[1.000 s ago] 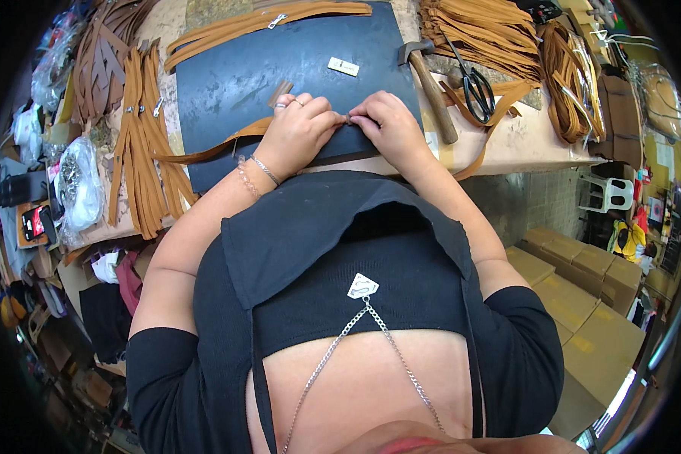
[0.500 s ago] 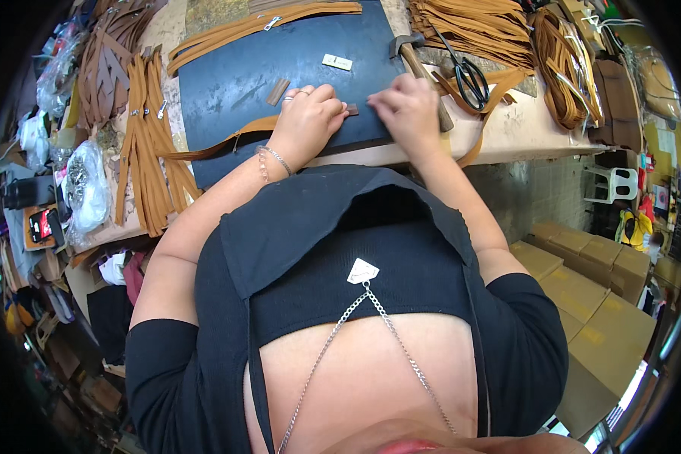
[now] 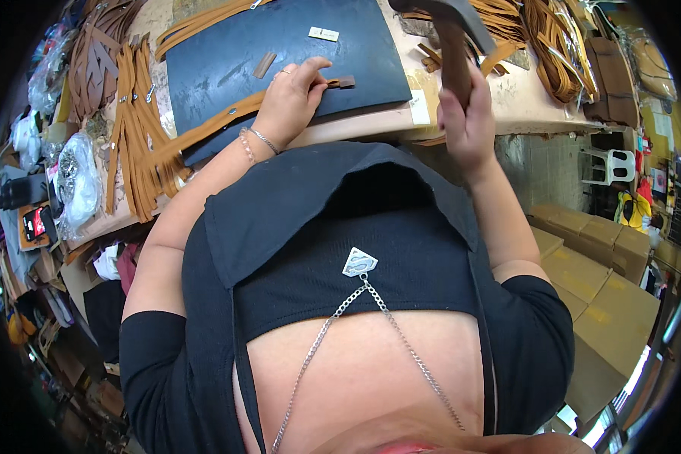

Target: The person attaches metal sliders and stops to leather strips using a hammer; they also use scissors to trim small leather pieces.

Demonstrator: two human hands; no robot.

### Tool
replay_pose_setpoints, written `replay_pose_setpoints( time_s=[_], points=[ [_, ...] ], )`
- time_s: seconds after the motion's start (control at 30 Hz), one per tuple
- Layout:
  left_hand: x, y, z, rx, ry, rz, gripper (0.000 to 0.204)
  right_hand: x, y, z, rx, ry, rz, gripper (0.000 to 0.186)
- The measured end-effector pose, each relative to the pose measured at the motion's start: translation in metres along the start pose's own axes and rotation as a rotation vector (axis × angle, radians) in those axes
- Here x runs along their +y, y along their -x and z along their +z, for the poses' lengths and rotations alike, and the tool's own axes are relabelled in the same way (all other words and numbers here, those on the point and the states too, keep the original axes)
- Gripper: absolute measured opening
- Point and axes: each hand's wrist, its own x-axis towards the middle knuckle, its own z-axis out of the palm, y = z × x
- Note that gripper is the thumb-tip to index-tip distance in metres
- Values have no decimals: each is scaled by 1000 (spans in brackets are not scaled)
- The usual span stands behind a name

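Observation:
My left hand [image 3: 291, 98] is closed, thumb and finger pinching a tan zipper strip [image 3: 208, 130] close to its right end. A small brown tab [image 3: 346, 82] sticks out from that end, lying on the dark work board [image 3: 234, 76]. The rest of the strip runs leftward past my wrist, with a small metal pull on it. To the right of the board, my right hand [image 3: 471, 125] grips the wooden handle of a hammer [image 3: 454, 57]. Its metal head is raised at the upper edge of the view, apart from the strip.
Loose brown pieces [image 3: 265, 65] and a small pale label [image 3: 324, 34] lie on the board. Bundled tan zippers [image 3: 132, 129] hang over the table at left. More coiled strips [image 3: 548, 53] sit at far right. Cardboard boxes [image 3: 598, 295] stand below on the right.
My right hand has taken up the hammer from the table and lifted it to the right. My left hand has moved slightly left, still at the zipper strip's end.

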Motion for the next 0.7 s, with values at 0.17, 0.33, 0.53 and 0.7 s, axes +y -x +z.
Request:
replay_pose_setpoints(
  time_s=[0.17,0.33,0.53,0.7],
  points=[
    [-10,1,7,62,71,-9,36,4,20,20,-480,185,258,52],
    [-7,0,5,62,44,5,34,-7,27,20,-75,-53,118,49],
    [-7,-1,-4,5,-30,48,22,-1,6,18,-442,62,413,51],
    [-9,16,-48,-224,-483,28,17,47,-5,19,-75,169,142,55]
  ],
)
